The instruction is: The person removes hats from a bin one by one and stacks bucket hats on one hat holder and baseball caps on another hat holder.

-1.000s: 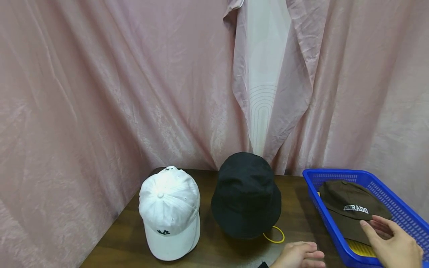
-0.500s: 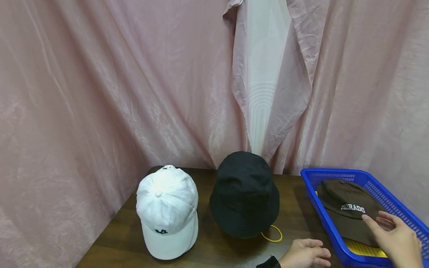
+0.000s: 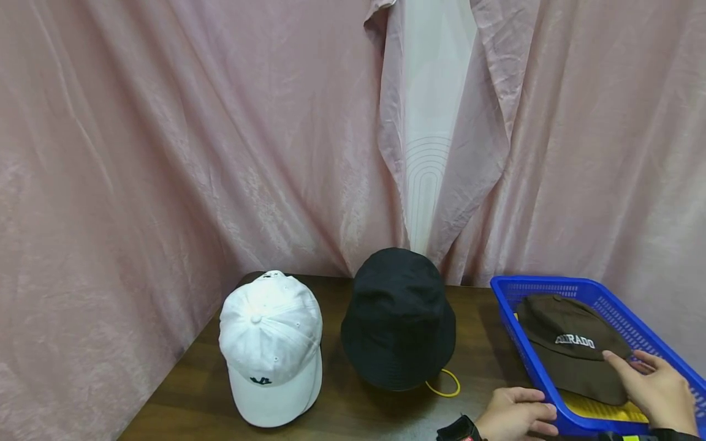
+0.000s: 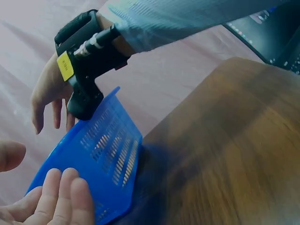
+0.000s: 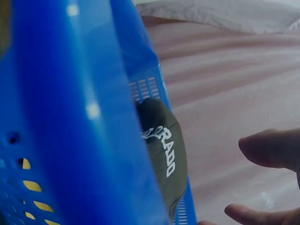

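Note:
A dark brown cap point(image 3: 573, 349) with white lettering lies in a blue plastic basket point(image 3: 510, 324) at the right of the head view. Over the cap's brim side hovers my right hand point(image 3: 662, 392), thumb and fingers spread; the right wrist view shows a gap between them and the cap point(image 5: 166, 154). My left hand point(image 3: 515, 413) is beside the basket's near left corner, holding nothing. Its fingers point(image 4: 63, 197) extend in front of the basket wall point(image 4: 112, 145) in the left wrist view; whether they touch it I cannot tell.
A white cap point(image 3: 273, 349) and a black bucket hat point(image 3: 399, 318) stand on the brown wooden table point(image 3: 187, 392). A yellow loop point(image 3: 449, 392) pokes out by the bucket hat. Something yellow point(image 3: 601, 410) lies under the brown cap. Pink curtains point(image 3: 276, 153) hang behind.
My left hand has moved right, up to the basket's corner. My right hand stays over the brown cap with fingers apart. The head view has shifted slightly; the hats have not moved.

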Demonstrator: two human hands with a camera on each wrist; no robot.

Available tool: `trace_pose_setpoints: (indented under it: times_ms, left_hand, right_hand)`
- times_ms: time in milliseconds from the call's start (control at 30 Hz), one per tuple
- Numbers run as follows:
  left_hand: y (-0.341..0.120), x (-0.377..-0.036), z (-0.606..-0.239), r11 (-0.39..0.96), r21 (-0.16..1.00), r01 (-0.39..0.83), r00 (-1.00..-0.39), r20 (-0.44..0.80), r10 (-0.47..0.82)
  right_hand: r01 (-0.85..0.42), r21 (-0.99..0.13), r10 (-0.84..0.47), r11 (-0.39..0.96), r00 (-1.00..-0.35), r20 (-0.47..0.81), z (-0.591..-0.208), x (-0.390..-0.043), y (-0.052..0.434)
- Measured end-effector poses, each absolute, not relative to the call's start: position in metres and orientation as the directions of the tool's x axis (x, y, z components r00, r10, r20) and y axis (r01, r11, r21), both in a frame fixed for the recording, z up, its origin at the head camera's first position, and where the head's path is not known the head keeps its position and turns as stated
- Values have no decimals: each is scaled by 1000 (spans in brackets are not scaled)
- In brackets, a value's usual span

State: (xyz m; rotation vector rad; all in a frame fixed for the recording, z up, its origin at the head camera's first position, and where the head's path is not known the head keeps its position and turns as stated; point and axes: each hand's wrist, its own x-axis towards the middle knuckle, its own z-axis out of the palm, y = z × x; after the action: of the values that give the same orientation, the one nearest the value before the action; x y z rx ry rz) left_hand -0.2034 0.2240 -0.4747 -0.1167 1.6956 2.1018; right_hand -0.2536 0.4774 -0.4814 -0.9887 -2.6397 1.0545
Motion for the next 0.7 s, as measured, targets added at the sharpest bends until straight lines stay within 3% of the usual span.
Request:
trace_pose_setpoints:
  times_ms: [133, 267, 533, 700]
  left_hand:
    - [236, -204, -473, -215, 886, -411, -899, -356, 254]
    - [247, -204, -473, -267, 869, -417, -903, -361, 235]
    - [256, -205, -478, -337, 860, -383, -922, -333, 196]
    - [258, -206, -481, -369, 853, -368, -929, -317, 192]
  right_hand:
    - [564, -621, 599, 543, -779, -184, -499, -268, 501]
    - [618, -618, 595, 486, -752, -283, -478, -260, 490]
    - [578, -730, 587, 364, -751, -303, -441, -240, 454]
    - [611, -695, 599, 380, -735, -318, -438, -239, 451]
